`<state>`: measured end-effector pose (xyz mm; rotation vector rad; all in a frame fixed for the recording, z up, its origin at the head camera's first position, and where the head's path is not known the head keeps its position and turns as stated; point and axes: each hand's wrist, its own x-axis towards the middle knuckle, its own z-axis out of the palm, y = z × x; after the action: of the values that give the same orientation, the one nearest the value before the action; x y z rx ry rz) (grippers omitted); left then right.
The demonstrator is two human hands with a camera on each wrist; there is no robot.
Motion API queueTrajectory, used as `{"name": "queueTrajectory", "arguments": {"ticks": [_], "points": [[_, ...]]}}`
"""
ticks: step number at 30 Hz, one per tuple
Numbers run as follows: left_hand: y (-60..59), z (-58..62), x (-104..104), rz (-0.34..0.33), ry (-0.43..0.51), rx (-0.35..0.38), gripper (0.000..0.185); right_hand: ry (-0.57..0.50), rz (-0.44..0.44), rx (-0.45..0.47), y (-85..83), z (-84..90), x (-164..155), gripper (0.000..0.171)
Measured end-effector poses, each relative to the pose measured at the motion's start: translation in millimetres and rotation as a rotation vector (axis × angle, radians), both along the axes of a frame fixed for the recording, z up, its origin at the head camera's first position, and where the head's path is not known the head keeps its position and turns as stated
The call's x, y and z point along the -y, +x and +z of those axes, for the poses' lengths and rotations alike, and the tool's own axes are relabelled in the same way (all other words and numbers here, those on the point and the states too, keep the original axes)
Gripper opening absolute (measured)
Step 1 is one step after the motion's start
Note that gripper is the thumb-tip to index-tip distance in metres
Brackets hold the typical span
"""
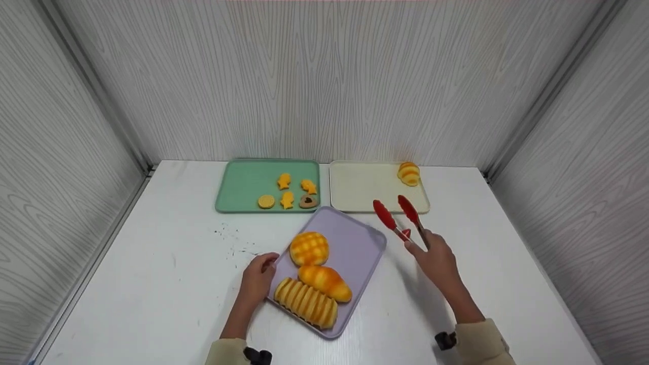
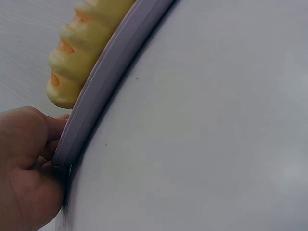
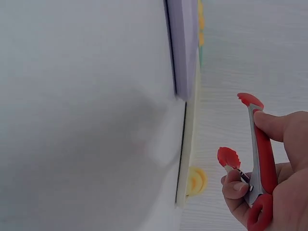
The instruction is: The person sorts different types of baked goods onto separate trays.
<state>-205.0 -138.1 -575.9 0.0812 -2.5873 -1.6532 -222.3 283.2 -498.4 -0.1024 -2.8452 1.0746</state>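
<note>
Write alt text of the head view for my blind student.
A person's left hand holds a lilac tray bearing three breads; the right hand holds red-tipped tongs. Behind, a green tray holds five treats, a cream tray one roll.

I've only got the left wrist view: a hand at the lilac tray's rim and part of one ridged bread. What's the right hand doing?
Observer: The right hand grips a pair of red-tipped tongs.
Operator: Okay. How many breads have I got along this rim in all?
Observer: The lilac tray carries three: a round bread, an oblong bread and a ridged loaf.
Operator: And what sits beyond it?
Observer: Two more trays, a green tray and a cream tray.
</note>
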Motion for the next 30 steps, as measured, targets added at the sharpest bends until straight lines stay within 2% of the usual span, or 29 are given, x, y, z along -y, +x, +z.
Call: {"name": "queueTrajectory", "arguments": {"ticks": [6, 14, 19, 26, 30], "points": [[-0.4, -1.0, 0, 0.004, 0.008, 0.015, 0.029, -0.051, 0.076, 0.028, 49.1, -0.6, 11, 0.07], [-0.1, 0.3, 0, 0.012, -0.004, 0.028, 0.03, -0.029, 0.147, 0.106, 90.4, -9.1, 21, 0.065], [0.2, 0.5, -1, 0.011, -0.006, 0.032, 0.03, 0.02, 0.22, 0.141, 105.3, -14.6, 15, 0.063], [-0.7, 1.9, 0, 0.006, -0.015, 0.034, 0.03, 0.166, 0.331, 0.116, 113.0, -15.6, 10, 0.064], [-1.1, 0.9, 0, 0.004, -0.031, 0.033, 0.03, 0.244, 0.359, 0.086, 115.0, -14.7, 14, 0.063]]}}
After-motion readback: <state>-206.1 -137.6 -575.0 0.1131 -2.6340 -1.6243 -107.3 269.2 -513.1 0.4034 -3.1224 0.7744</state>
